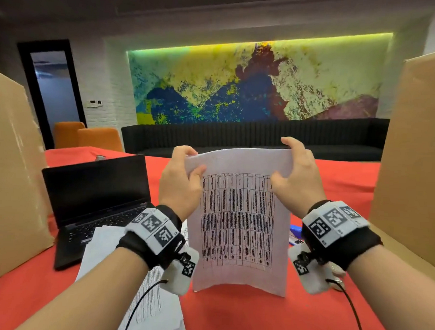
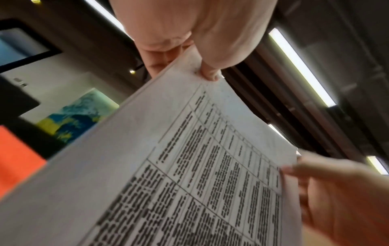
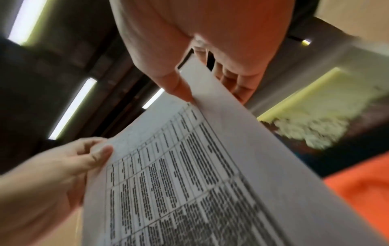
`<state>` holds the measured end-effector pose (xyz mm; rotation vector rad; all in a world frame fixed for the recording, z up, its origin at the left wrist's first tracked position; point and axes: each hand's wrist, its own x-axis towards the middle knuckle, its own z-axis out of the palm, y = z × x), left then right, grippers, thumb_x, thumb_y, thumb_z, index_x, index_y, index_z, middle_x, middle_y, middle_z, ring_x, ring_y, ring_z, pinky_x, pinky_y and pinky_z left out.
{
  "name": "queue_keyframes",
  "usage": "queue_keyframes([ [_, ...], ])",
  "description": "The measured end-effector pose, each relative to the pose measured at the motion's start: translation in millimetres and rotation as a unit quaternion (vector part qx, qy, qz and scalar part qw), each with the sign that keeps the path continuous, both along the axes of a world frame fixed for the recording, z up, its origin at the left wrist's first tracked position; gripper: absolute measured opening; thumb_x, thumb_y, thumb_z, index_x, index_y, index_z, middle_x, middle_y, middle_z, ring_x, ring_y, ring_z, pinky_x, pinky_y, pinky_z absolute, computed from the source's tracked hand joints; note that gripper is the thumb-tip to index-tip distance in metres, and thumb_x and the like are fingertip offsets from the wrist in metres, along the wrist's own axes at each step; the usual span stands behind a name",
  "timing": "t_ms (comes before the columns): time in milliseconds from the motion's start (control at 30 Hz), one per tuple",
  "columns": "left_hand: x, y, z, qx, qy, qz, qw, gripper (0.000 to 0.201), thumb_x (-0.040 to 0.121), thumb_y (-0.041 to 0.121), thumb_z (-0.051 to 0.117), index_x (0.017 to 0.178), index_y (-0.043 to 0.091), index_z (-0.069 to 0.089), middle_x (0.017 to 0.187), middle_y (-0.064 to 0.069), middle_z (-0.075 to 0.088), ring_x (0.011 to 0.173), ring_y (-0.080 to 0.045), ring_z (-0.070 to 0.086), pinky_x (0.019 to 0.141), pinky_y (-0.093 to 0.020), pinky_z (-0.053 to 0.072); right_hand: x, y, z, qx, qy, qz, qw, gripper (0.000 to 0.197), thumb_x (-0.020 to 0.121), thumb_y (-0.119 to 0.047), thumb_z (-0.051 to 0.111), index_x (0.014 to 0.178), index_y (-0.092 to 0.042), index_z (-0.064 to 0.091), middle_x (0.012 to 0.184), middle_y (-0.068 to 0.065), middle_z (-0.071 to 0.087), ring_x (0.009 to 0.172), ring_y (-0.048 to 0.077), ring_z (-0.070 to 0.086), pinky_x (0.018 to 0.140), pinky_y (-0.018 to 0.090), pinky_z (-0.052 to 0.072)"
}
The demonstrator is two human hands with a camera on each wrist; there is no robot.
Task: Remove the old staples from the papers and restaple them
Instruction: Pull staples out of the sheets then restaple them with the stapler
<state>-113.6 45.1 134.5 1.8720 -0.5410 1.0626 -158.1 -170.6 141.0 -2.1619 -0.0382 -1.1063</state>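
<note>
A set of white papers (image 1: 241, 220) printed with a dense table stands upright on its lower edge on the red table (image 1: 230, 315). My left hand (image 1: 183, 178) pinches its upper left corner, thumb in front and fingers behind. My right hand (image 1: 295, 175) pinches the upper right corner the same way. The left wrist view shows the left thumb pressed on the papers (image 2: 189, 166) near the corner, and the right wrist view shows the right thumb on the papers (image 3: 210, 166). No staple, stapler or staple remover is plainly visible.
A second stack of printed papers (image 1: 153, 299) lies on the table by my left forearm, partly over an open black laptop (image 1: 95, 197). Tall cardboard boxes stand at the left (image 1: 11, 180) and right (image 1: 416, 161). A small blue object (image 1: 296, 229) lies behind my right wrist.
</note>
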Motion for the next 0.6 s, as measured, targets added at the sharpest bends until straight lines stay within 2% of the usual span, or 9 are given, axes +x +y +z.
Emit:
queue_keyframes([
  [33,2,2,0,-0.019,0.005,-0.011,1.0,0.022,0.09,0.012,0.063,0.101,0.022,0.047,0.085,0.017,0.049,0.075,-0.006,0.052,0.07,-0.02,0.044,1,-3,-3,0.049,-0.008,0.032,0.998,0.065,0.08,-0.004,0.058,0.138,-0.025,0.038,0.121,0.004,0.051,0.105,0.019,0.055,0.091,0.026,0.044],
  [100,8,5,-1,-0.07,0.023,-0.047,0.996,0.024,0.091,0.015,0.062,0.105,0.023,0.045,0.092,0.012,0.052,0.08,-0.001,0.055,0.073,-0.014,0.045,2,-5,-13,0.177,0.007,0.107,0.978,0.06,0.083,-0.004,0.061,0.135,-0.025,0.04,0.104,0.001,0.06,0.084,0.011,0.062,0.072,0.017,0.053],
  [133,11,6,-4,-0.102,0.043,-0.073,0.991,0.025,0.092,0.015,0.062,0.108,0.023,0.044,0.096,0.008,0.054,0.084,-0.004,0.058,0.077,-0.019,0.049,2,-5,-20,0.234,0.029,0.138,0.962,0.054,0.084,-0.003,0.062,0.132,-0.023,0.043,0.097,0.002,0.063,0.076,0.009,0.063,0.064,0.016,0.054],
  [167,11,4,-8,-0.136,0.071,-0.1,0.983,0.027,0.093,0.015,0.061,0.111,0.022,0.042,0.1,0.004,0.057,0.087,-0.008,0.06,0.081,-0.026,0.052,4,-5,-29,0.271,0.053,0.157,0.948,0.047,0.085,-0.002,0.062,0.127,-0.019,0.048,0.097,0.005,0.067,0.074,0.009,0.065,0.065,0.019,0.056],
  [233,12,1,-19,-0.17,0.123,-0.124,0.97,0.03,0.094,0.017,0.06,0.115,0.022,0.039,0.107,0.0,0.06,0.096,-0.013,0.063,0.09,-0.037,0.053,7,-5,-45,0.285,0.083,0.169,0.94,0.03,0.086,-0.001,0.061,0.114,-0.013,0.058,0.103,0.008,0.071,0.084,0.014,0.069,0.079,0.034,0.058],
  [300,10,-1,-31,-0.166,0.168,-0.127,0.963,0.034,0.094,0.021,0.059,0.12,0.021,0.038,0.112,-0.001,0.061,0.102,-0.016,0.064,0.095,-0.044,0.052,7,-4,-55,0.285,0.093,0.17,0.939,0.023,0.086,-0.002,0.061,0.105,-0.017,0.062,0.102,0.003,0.072,0.092,0.017,0.07,0.086,0.042,0.056],
  [400,7,-4,-44,-0.155,0.198,-0.129,0.959,0.033,0.094,0.021,0.058,0.122,0.018,0.041,0.11,0.005,0.062,0.103,-0.013,0.063,0.097,-0.043,0.05,6,0,-61,0.3,0.079,0.167,0.936,0.025,0.086,-0.001,0.061,0.106,-0.017,0.061,0.101,-0.001,0.071,0.093,0.016,0.069,0.088,0.041,0.055],
  [500,1,-7,-48,-0.134,0.206,-0.13,0.961,0.032,0.094,0.023,0.057,0.121,0.018,0.041,0.109,0.009,0.061,0.102,-0.008,0.062,0.095,-0.036,0.05,3,7,-64,0.282,0.07,0.154,0.944,0.029,0.085,0.0,0.06,0.109,-0.016,0.059,0.101,-0.002,0.07,0.092,0.014,0.068,0.086,0.037,0.055],
  [600,2,-6,-47,-0.158,0.205,-0.127,0.958,0.03,0.094,0.016,0.058,0.119,0.016,0.042,0.106,0.008,0.061,0.098,-0.007,0.063,0.09,-0.034,0.052,5,6,-69,0.28,0.057,0.122,0.95,0.025,0.084,-0.005,0.059,0.105,-0.019,0.058,0.099,-0.002,0.069,0.091,0.018,0.068,0.084,0.042,0.056],
])
